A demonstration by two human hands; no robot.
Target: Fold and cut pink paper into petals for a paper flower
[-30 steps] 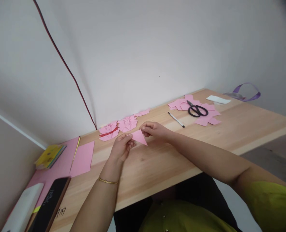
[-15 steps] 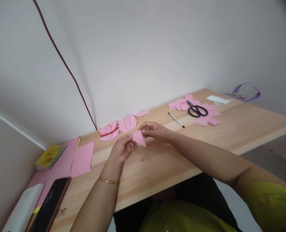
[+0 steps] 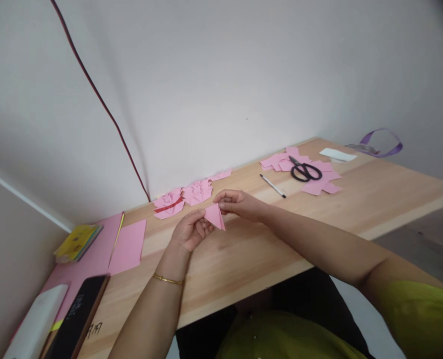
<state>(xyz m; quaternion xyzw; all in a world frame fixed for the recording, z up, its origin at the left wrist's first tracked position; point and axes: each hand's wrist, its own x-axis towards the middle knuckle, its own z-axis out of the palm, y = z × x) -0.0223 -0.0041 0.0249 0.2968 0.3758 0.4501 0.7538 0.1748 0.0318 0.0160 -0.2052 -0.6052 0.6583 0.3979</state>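
Observation:
Both my hands hold a small pink folded paper triangle [image 3: 216,217] just above the wooden table [image 3: 243,254]. My left hand [image 3: 187,232] pinches its left corner, fingers curled. My right hand [image 3: 236,203] pinches its upper right edge between thumb and fingers. Behind the hands, by the wall, lie several folded pink paper pieces [image 3: 186,195], one with a red strip.
Black scissors [image 3: 305,171] rest on pink paper scraps [image 3: 320,184] at the far right, with a pen [image 3: 272,185], a white card [image 3: 338,154] and a purple ribbon [image 3: 381,142]. Pink sheets [image 3: 127,244], a yellow pad [image 3: 77,241], a dark phone [image 3: 75,319] and a white box [image 3: 34,321] lie left.
The paper triangle has turned and narrowed between my fingers; my hands have drawn slightly closer together. Nothing else on the table has moved.

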